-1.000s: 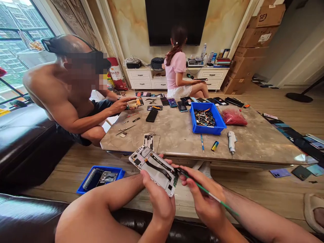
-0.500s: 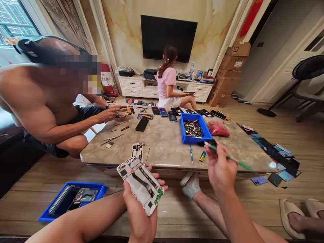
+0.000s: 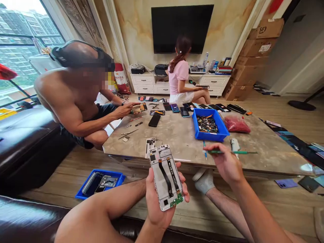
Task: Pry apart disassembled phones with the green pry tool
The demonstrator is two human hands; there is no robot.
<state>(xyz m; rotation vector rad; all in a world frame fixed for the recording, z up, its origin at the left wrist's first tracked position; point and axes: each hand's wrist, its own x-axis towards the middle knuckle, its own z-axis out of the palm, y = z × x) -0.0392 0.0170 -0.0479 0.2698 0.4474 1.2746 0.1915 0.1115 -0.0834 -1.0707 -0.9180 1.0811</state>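
My left hand (image 3: 159, 206) is closed around an opened smartphone (image 3: 164, 182), low in front of the table's near edge. Its white-framed inside faces up, showing black flex cables and a small green circuit board (image 3: 177, 200) at the lower end. Over the near right part of the table, my right hand (image 3: 226, 162) grips a slim green screwdriver (image 3: 241, 152), its thin shaft pointing right. A white object (image 3: 235, 144) lies just behind the screwdriver. Close to my right fingertips is a blue pen-like tool (image 3: 205, 148). Beyond the phone lies a white phone part (image 3: 150, 145).
On the stone-topped table (image 3: 177, 131) stand a blue bin (image 3: 211, 136) of small parts and a red bag (image 3: 236, 124). Several phones line the far edge. Another person (image 3: 73, 98) works at the left, one (image 3: 181, 74) sits beyond. A second blue bin (image 3: 120, 179) is on the floor.
The view has swung left. The phone in my left hand has turned more upright. A dark item near my right fingertips is no longer visible; the screwdriver now lies more level.
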